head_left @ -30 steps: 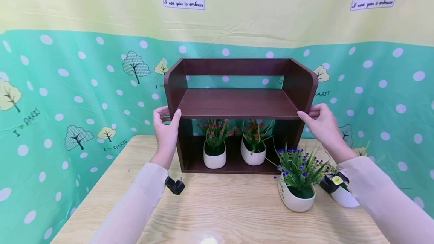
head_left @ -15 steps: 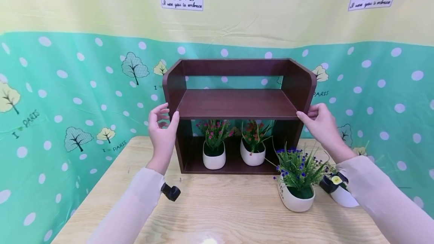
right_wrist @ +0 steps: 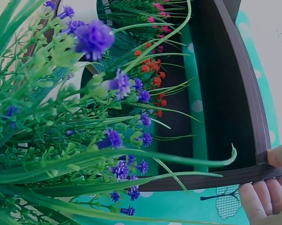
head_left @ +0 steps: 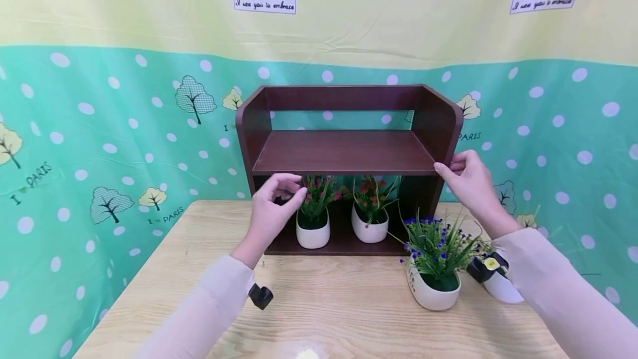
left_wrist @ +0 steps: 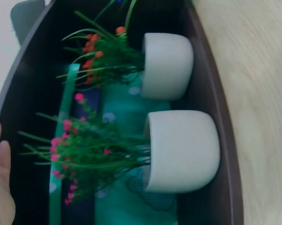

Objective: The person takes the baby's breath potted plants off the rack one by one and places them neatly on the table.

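Observation:
A dark brown two-tier shelf (head_left: 344, 151) stands on the table. My right hand (head_left: 471, 184) grips its right side panel, thumb at the front edge by the middle board and fingers around the outside. My left hand (head_left: 269, 215) holds nothing; its fingers are loosely bent in front of the lower compartment's left part. Close to it, inside that compartment, sits a white pot with pink flowers (head_left: 313, 234). Beside that stands a white pot with red-orange flowers (head_left: 370, 230). In the left wrist view both pots show, and the left fingertips (left_wrist: 4, 159) appear at the edge.
On the table, right of the shelf's front, stands a white pot with purple flowers (head_left: 435, 292). Another white pot (head_left: 503, 288) is partly hidden behind the right wrist camera (head_left: 482, 268). A patterned curtain (head_left: 124, 143) hangs behind the table (head_left: 329, 314).
My left hand has let go of the shelf's left side, drawn back, and moved right in front of the lower compartment. My right hand has kept its hold on the right side.

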{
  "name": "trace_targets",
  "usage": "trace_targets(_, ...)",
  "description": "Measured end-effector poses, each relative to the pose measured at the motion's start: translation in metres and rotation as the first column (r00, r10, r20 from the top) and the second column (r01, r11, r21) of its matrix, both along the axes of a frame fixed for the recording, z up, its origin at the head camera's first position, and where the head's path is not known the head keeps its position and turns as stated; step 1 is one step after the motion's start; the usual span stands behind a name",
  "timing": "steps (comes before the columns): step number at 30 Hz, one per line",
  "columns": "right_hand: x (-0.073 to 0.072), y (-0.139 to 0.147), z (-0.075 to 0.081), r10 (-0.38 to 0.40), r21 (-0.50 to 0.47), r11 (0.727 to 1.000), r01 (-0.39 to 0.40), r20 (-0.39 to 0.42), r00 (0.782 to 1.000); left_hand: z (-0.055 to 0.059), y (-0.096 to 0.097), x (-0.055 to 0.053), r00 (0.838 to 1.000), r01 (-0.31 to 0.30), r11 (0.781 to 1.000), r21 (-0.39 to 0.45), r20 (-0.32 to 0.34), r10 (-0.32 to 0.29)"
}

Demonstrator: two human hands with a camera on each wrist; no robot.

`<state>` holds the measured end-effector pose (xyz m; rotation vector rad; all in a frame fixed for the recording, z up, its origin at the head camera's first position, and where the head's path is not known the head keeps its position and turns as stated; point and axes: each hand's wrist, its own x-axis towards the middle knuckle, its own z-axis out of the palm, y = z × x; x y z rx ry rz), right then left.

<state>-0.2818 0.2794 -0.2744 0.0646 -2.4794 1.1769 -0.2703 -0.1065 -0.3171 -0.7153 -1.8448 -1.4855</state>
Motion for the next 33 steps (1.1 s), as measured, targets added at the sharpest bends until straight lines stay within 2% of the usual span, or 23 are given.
trace_targets(2, 0.000, -0.001, 0.000, -0.001, -0.001, 1.000, 0.001, -0.001, 1.000, -0.011, 0.003, -0.005, 0.999, 0.025, 0.995, -0.092, -0.026, -0.028)
trace_targets(5, 0.001, -0.001, 0.001, 0.002, 0.004, 1.000, -0.002, -0.003, 1.000, -0.030, 0.007, -0.016, 0.996, 0.077, 0.976, -0.202, -0.019, -0.082)
trace_targets(9, 0.000, -0.001, 0.001, 0.006, 0.011, 1.000, -0.005, -0.011, 1.000, -0.049, 0.022, -0.022, 0.986, 0.163, 0.945, -0.285, 0.075, -0.148)
trace_targets(11, 0.000, 0.000, 0.001, 0.007, 0.010, 1.000, -0.007, -0.017, 1.000, -0.057, 0.032, -0.024, 0.975, 0.206, 0.930, -0.306, 0.144, -0.169)
trace_targets(13, 0.000, 0.001, 0.001, 0.004, 0.010, 1.000, -0.004, -0.020, 1.000, -0.066, 0.044, -0.026, 0.957, 0.254, 0.917, -0.309, 0.218, -0.192)
trace_targets(19, 0.001, 0.002, 0.000, 0.007, 0.019, 1.000, -0.007, -0.011, 1.000, -0.093, 0.069, -0.031, 0.903, 0.321, 0.890, -0.324, 0.388, -0.184)
trace_targets(23, 0.001, 0.002, -0.001, 0.007, 0.020, 1.000, -0.007, -0.009, 1.000, -0.109, 0.084, -0.036, 0.846, 0.357, 0.890, -0.285, 0.504, -0.178)
trace_targets(25, 0.001, 0.001, -0.001, 0.011, 0.024, 1.000, -0.011, -0.004, 1.000, -0.117, 0.090, -0.040, 0.828, 0.346, 0.905, -0.246, 0.534, -0.171)
trace_targets(27, 0.000, 0.001, -0.001, 0.017, 0.023, 1.000, -0.017, -0.002, 1.000, -0.122, 0.096, -0.045, 0.825, 0.311, 0.922, -0.232, 0.548, -0.140)
trace_targets(31, 0.000, 0.000, 0.000, 0.019, 0.026, 0.999, -0.018, -0.008, 1.000, -0.131, 0.109, -0.059, 0.841, 0.222, 0.937, -0.271, 0.540, -0.043)
trace_targets(33, 0.000, 0.000, 0.000, 0.021, 0.027, 0.999, -0.021, -0.007, 1.000, -0.135, 0.114, -0.068, 0.841, 0.190, 0.940, -0.284, 0.541, -0.007)
